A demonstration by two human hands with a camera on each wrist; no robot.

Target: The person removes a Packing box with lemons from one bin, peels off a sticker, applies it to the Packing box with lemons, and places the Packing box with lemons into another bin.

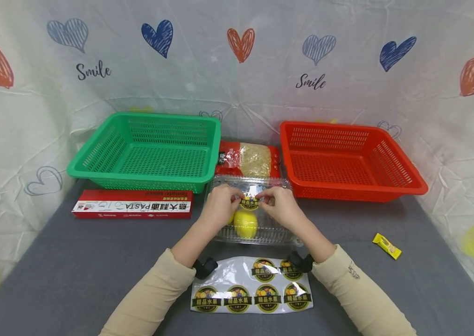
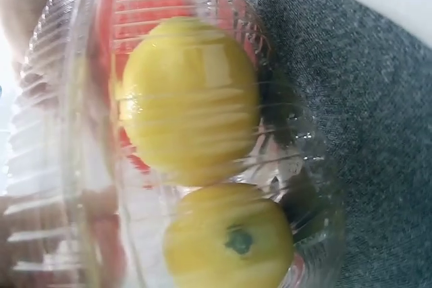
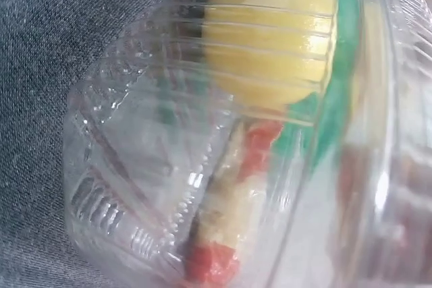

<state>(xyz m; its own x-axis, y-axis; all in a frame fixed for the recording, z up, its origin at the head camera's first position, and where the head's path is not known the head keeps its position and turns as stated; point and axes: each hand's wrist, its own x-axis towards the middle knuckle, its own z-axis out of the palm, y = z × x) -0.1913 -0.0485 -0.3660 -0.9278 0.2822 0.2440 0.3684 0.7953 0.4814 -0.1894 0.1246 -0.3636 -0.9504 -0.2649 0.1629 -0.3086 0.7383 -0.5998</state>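
Fingers (image 1: 233, 192) of both hands (image 1: 219, 203) (image 1: 281, 203) pinching sticker (image 1: 249, 203), head view, dark spot (image 2: 238, 239) on fruit (image 2: 202, 254), left wrist only

A yellow fruit (image 2: 192, 102) sits just beside a second fruit (image 2: 223, 241) inside a clear plastic box (image 2: 71, 123), gray cloth (image 2: 388, 126) alongside.

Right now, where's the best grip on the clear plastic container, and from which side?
Likely the near halves of its left and right walls, from both sides: the clear plastic container lies flat, while the green basket and red basket crowd its far corners and a red-ended packet lies behind.
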